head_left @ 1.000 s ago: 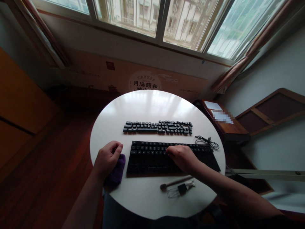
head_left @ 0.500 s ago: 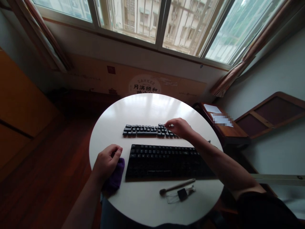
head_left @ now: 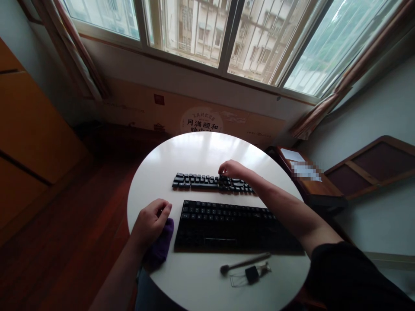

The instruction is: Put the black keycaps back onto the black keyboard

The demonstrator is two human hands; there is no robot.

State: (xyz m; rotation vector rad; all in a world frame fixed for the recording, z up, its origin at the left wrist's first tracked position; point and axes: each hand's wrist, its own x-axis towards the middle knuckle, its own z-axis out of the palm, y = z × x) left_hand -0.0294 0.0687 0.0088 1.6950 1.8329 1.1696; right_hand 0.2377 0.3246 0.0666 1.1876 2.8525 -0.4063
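Observation:
A black keyboard [head_left: 233, 224] lies on the round white table [head_left: 201, 151]. Behind it sit rows of loose black keycaps [head_left: 197, 180]. My right hand [head_left: 231, 169] reaches over the keyboard to the keycap rows, fingers curled down on the caps near the middle; whether it grips one is hidden. My left hand [head_left: 151, 222] rests at the table's left edge, fingers curled around a purple cloth [head_left: 161, 245] left of the keyboard.
A small brush [head_left: 243, 263] and a wire keycap puller [head_left: 249, 275] lie in front of the keyboard. A brown side table [head_left: 308, 183] with papers stands to the right. Windows and a cardboard box [head_left: 201, 116] are behind the table.
My right hand left the keyboard and went back to the loose keycap rows, then shifted slightly left along them. The left hand stayed on the purple cloth.

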